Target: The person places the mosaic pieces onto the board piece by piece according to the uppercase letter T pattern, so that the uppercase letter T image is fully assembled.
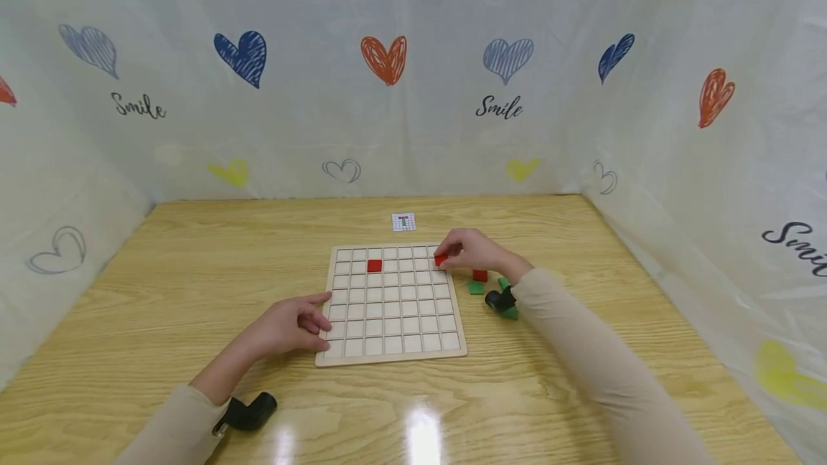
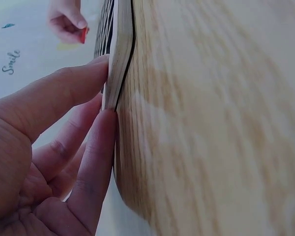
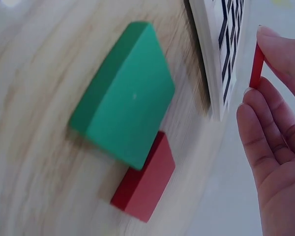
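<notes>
A pale wooden grid board (image 1: 392, 360) lies on the table. One red square tile (image 1: 375, 265) sits in a cell in its second row from the far side. Against the board's left edge rests my left hand (image 1: 293, 325), its thumb and fingertips spread along the rim. Over the far right corner, my right hand (image 1: 474, 250) pinches another red square tile (image 3: 257, 66) between thumb and fingertips. In the right wrist view that tile stands on edge, apart from the board. Whether it touches a cell cannot be told from the head view.
Right of the board lie a red tile (image 1: 480, 275), a green tile (image 1: 476, 288) and more green pieces (image 1: 509, 313), partly hidden by the wrist camera. A small printed card (image 1: 403, 222) with a red and green grid pattern lies beyond the board. Patterned curtains (image 1: 439, 135) surround the table.
</notes>
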A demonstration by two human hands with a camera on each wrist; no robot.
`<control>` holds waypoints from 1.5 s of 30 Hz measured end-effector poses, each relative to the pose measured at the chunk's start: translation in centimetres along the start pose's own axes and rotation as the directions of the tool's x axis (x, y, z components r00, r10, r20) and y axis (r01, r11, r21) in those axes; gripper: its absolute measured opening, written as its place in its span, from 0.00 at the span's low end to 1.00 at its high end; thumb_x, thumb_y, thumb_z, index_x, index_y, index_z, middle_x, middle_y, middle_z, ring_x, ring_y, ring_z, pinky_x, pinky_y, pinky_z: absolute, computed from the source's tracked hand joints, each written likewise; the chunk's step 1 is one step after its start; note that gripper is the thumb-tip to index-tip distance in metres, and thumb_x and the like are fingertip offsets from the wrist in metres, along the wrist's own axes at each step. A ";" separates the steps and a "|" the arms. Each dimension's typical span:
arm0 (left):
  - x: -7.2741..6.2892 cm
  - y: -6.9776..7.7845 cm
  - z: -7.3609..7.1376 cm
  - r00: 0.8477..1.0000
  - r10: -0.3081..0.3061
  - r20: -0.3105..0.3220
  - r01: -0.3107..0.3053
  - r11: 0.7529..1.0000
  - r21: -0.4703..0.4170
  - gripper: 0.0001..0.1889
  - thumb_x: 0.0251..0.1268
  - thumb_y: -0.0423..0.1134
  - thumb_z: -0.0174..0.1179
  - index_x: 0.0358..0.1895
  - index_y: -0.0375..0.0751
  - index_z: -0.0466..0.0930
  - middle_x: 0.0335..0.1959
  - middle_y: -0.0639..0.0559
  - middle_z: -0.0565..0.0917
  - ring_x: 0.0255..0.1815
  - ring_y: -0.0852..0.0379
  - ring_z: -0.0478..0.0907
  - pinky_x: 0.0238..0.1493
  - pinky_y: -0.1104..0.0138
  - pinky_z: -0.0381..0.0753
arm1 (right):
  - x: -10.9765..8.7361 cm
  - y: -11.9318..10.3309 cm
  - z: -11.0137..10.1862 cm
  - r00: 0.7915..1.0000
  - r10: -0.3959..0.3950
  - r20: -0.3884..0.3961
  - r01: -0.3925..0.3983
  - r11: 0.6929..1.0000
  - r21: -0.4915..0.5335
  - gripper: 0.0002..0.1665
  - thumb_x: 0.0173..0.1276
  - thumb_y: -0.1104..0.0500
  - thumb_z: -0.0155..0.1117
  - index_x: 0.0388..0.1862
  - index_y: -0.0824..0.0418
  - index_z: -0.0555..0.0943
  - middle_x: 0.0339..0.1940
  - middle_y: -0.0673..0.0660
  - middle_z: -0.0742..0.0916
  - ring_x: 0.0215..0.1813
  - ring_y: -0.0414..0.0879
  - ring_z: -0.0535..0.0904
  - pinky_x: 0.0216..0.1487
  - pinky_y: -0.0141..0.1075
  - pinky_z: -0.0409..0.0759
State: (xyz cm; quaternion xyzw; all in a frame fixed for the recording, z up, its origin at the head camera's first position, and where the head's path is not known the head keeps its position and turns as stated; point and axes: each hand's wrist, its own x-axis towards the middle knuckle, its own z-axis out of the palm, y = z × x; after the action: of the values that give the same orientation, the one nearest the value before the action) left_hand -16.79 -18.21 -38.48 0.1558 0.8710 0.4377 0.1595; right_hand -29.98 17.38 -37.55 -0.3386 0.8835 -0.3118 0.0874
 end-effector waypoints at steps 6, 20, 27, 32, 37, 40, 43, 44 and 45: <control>0.1 -0.2 0.0 1.000 -0.005 -0.002 0.005 1.000 0.004 0.12 0.44 0.36 0.74 0.33 0.40 0.83 0.68 0.37 0.62 0.37 0.57 0.74 0.36 0.70 0.76 | 0.5 -0.5 0.5 1.000 -0.024 0.012 0.023 0.999 0.030 0.11 0.58 0.64 0.69 0.42 0.63 0.84 0.37 0.51 0.82 0.38 0.44 0.75 0.43 0.35 0.75; 0.3 -0.3 0.1 1.000 0.007 0.007 -0.007 1.000 -0.005 0.12 0.44 0.36 0.74 0.33 0.40 0.83 0.68 0.37 0.62 0.37 0.56 0.75 0.36 0.70 0.76 | 1.8 -1.2 1.4 0.997 -0.066 0.030 0.065 0.996 0.055 0.12 0.58 0.65 0.69 0.42 0.64 0.84 0.37 0.53 0.82 0.39 0.43 0.76 0.43 0.34 0.75; 0.2 -0.4 0.1 1.000 -0.008 -0.004 0.008 1.000 0.012 0.12 0.43 0.36 0.74 0.32 0.41 0.83 0.67 0.37 0.63 0.36 0.57 0.75 0.36 0.70 0.76 | 2.8 -1.5 1.9 0.995 -0.088 0.041 0.086 0.995 0.044 0.12 0.58 0.63 0.69 0.42 0.63 0.84 0.37 0.51 0.82 0.38 0.42 0.75 0.44 0.33 0.75; 0.2 -0.5 0.1 1.000 0.003 0.000 -0.003 1.000 0.007 0.12 0.44 0.36 0.74 0.33 0.40 0.83 0.67 0.37 0.63 0.36 0.57 0.75 0.36 0.70 0.76 | 3.3 -2.1 2.2 0.995 -0.082 0.049 0.080 0.996 0.048 0.12 0.57 0.63 0.70 0.42 0.63 0.84 0.36 0.50 0.82 0.38 0.42 0.75 0.43 0.33 0.74; 0.3 -0.7 0.0 1.000 0.008 0.000 -0.008 1.000 0.014 0.11 0.44 0.37 0.74 0.32 0.41 0.83 0.67 0.37 0.63 0.36 0.58 0.75 0.36 0.70 0.76 | 3.7 -2.8 2.5 0.996 -0.080 0.049 0.077 0.996 0.053 0.12 0.58 0.64 0.69 0.42 0.63 0.84 0.36 0.51 0.82 0.37 0.42 0.75 0.42 0.32 0.75; 0.4 -0.9 0.0 1.000 0.012 0.005 -0.012 1.000 0.014 0.11 0.44 0.37 0.74 0.32 0.41 0.83 0.67 0.37 0.63 0.36 0.56 0.75 0.36 0.70 0.76 | 3.9 -3.0 2.8 0.996 -0.073 0.051 0.070 0.996 0.053 0.12 0.58 0.63 0.69 0.42 0.63 0.84 0.37 0.51 0.82 0.38 0.41 0.75 0.42 0.32 0.74; 0.4 -0.9 0.0 1.000 0.009 0.005 -0.009 1.000 0.011 0.11 0.44 0.37 0.74 0.32 0.41 0.83 0.68 0.37 0.63 0.37 0.55 0.75 0.36 0.70 0.76 | 4.2 -3.1 3.0 0.996 -0.070 0.050 0.067 0.996 0.057 0.12 0.57 0.63 0.70 0.42 0.63 0.84 0.37 0.52 0.81 0.38 0.42 0.75 0.42 0.32 0.74; 0.4 -0.9 0.0 1.000 0.012 0.006 -0.012 1.000 0.012 0.11 0.44 0.37 0.74 0.32 0.41 0.83 0.68 0.37 0.63 0.37 0.55 0.75 0.36 0.70 0.76 | 4.3 -3.1 3.1 0.996 -0.073 0.051 0.070 0.996 0.054 0.12 0.57 0.63 0.70 0.42 0.63 0.84 0.37 0.52 0.81 0.38 0.42 0.75 0.42 0.32 0.74; 0.4 -0.9 0.0 1.000 0.014 0.006 -0.014 1.000 0.011 0.11 0.44 0.37 0.74 0.32 0.41 0.83 0.67 0.37 0.63 0.37 0.56 0.75 0.36 0.70 0.76 | 4.4 -3.1 3.1 0.996 -0.074 0.052 0.071 0.996 0.056 0.12 0.57 0.64 0.70 0.42 0.63 0.84 0.36 0.52 0.81 0.38 0.42 0.75 0.42 0.32 0.74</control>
State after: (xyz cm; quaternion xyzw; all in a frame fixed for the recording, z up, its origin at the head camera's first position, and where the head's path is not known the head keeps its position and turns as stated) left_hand -17.24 -18.52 -39.24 0.1642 0.8719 0.4335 0.1579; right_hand -30.43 11.17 -37.88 -0.3763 0.8592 -0.3292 0.1087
